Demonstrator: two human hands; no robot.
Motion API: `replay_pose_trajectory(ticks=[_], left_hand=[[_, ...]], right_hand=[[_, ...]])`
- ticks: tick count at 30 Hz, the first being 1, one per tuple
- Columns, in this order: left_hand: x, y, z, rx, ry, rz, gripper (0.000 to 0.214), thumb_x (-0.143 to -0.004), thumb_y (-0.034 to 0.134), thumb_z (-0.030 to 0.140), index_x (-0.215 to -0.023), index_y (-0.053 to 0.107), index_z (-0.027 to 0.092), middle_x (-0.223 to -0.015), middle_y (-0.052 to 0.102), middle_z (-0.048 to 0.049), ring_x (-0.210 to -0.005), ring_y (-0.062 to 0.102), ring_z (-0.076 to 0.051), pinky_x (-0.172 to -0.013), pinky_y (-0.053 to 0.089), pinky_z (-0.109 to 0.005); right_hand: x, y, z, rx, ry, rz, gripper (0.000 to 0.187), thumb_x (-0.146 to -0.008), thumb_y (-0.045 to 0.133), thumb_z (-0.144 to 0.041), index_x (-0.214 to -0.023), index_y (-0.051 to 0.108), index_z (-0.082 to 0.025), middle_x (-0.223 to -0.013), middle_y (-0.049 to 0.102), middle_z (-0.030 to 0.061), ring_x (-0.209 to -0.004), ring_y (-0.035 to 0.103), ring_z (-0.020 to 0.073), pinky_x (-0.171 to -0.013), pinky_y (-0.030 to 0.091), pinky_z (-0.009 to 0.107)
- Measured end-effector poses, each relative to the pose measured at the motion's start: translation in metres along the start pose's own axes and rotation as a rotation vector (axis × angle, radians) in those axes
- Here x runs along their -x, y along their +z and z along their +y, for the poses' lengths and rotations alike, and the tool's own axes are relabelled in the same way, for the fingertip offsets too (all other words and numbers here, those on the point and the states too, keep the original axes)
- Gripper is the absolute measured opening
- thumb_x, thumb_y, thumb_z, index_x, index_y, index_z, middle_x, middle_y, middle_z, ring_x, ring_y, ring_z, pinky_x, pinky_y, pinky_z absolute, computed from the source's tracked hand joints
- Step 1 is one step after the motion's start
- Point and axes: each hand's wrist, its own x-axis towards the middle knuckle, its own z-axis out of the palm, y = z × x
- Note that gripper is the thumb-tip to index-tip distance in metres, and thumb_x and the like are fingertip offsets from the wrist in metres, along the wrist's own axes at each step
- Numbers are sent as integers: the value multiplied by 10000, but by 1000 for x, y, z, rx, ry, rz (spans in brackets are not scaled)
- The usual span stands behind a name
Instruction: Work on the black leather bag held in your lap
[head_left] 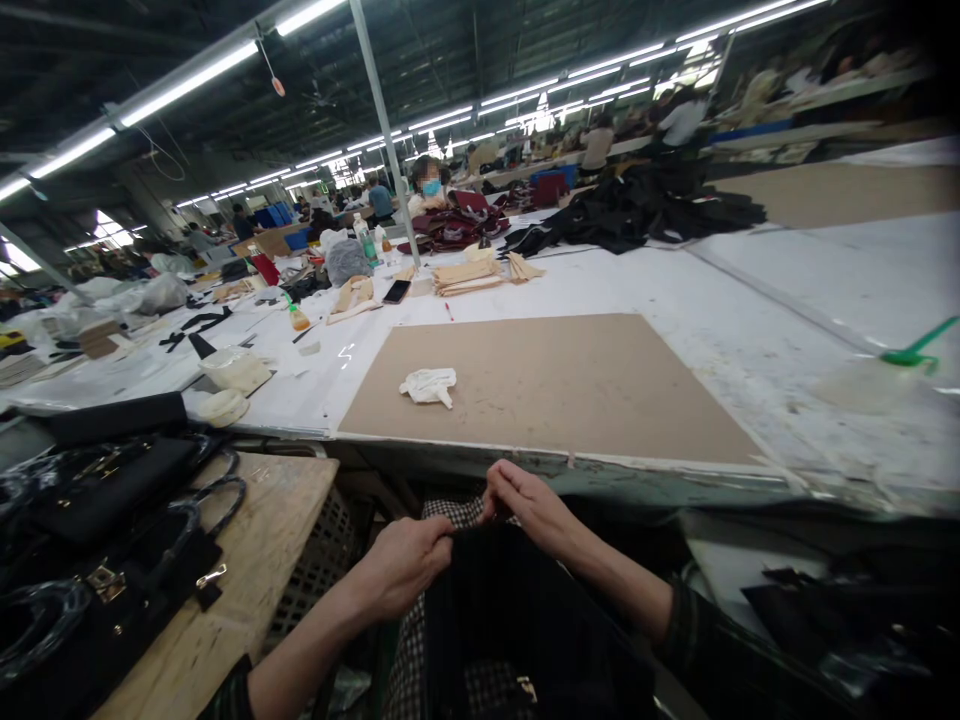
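- Both hands meet low in the middle of the frame, over the person's lap: the left hand (pixel 405 565) is curled, fingers pressed together and pinching the top edge of a black, soft bag-like piece of leather or fabric (pixel 517 620); the right hand (pixel 525 500) pinches the same edge just beside it, fingertips bunched.
- That black piece hangs down toward the bottom centre of the frame, below the table's edge, with a small gold-coloured metal fitting (pixel 529 688) near its lower end.
- By my reading, the step in hand is working or aligning the piece's upper edge between the two pinches; the next move would call for keeping both grips firm and the edge taut and level.
- Just above the hands lies a large flat brown cardboard sheet (pixel 600 390) on the white worktable (pixel 750 300), with a crumpled white cloth (pixel 430 386) on its left part.
- At lower left, a wooden board (pixel 277 520) carries black handbags with gold clasps (pixel 105 530).
- At right, a clear squeeze bottle with a green nozzle (pixel 885 375) lies on its side.
- Farther up the frame, tan stacked pieces (pixel 465 275) and a heap of black material (pixel 637 215) sit on the table.
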Motion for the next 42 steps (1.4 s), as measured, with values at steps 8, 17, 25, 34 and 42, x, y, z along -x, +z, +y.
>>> replay_pose_trajectory(ticks=[8,17,25,34,42], left_hand=[[-4,9,-17,327,-13,-8,253,-882,495,337,-936,679,171,-769,596,19,-677,495,-123,-604,361,-210],[-11,8,-11,378,49,20,230,-844,585,321,-957,724,177,-866,694,6,-815,591,-160,-747,421,-224],[-16,19,-3,179,48,167,217,-833,546,284,-801,738,188,-667,607,19,-663,529,-137,-615,357,-211],[-23,37,-3,457,-51,255,282,-773,665,392,-666,687,132,-556,463,45,-580,408,-102,-520,264,-218],[-6,4,-16,991,-4,571,485,-879,498,610,-964,588,141,-803,652,-61,-693,612,-166,-530,424,-224]], right_hand=[[8,-8,7,22,122,-27,426,-896,561,-570,-802,618,-158,-737,661,17,-680,575,167,-640,430,278],[19,-10,-17,83,63,-365,219,-836,627,-314,-931,768,-176,-827,699,-3,-782,594,196,-699,439,264],[19,-9,-12,152,61,-309,220,-826,602,-301,-844,774,-166,-671,614,-11,-679,525,170,-608,391,239],[12,-12,-27,291,57,-486,176,-760,672,-317,-652,643,-181,-528,365,-69,-509,332,100,-458,233,225],[22,-21,-55,177,-117,-222,294,-883,581,-407,-722,662,-175,-636,539,-31,-624,500,152,-600,401,252]])
